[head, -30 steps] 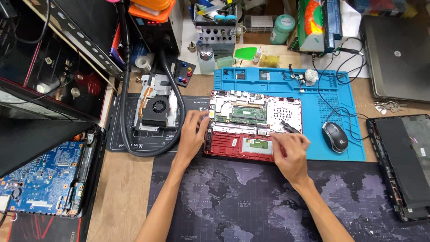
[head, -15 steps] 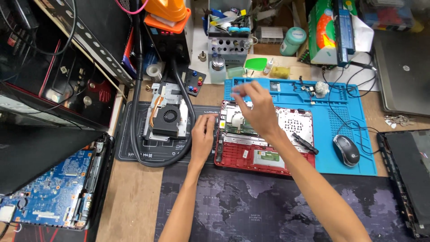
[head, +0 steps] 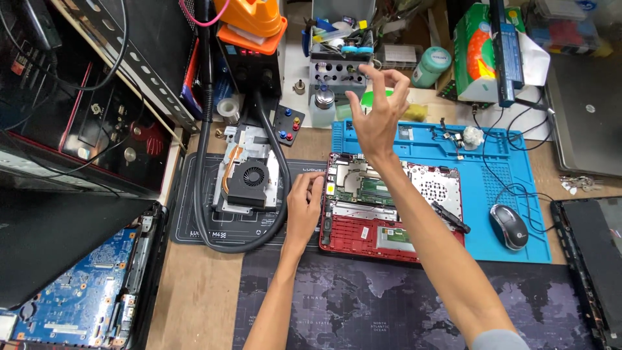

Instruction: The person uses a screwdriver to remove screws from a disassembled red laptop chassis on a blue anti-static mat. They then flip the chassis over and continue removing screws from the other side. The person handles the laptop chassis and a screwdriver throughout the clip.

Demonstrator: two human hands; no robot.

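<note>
A: Starting with what can't be read: the right hand (head: 379,113) is lifted over the far end of the blue mat (head: 512,188), thumb and fingers curled towards each other near the grey tool rack (head: 341,71). Whether anything tiny sits between the fingertips, I cannot tell; they look slightly apart.

B: And the left hand (head: 302,206)?

A: It lies flat, fingers loosely together, on the left edge of the opened red laptop base (head: 376,233), gripping nothing. The laptop base lies partly on the blue mat and partly on the dark map-printed mat (head: 363,304), and the right forearm crosses it and hides part of its middle.

B: What's cut off?

A: The blue circuit board (head: 71,304) at lower left runs out of view, and so does a dark laptop (head: 593,259) at the right edge.

B: Counts?

A: Two hands, one red laptop base, one mouse (head: 510,227) on the blue mat, one black fan with its heat-sink (head: 249,178) left of the laptop base, one thick black hose (head: 204,188) looping around that fan. A black tool (head: 450,217) lies on the laptop's right side; its kind is hard to make out.
</note>
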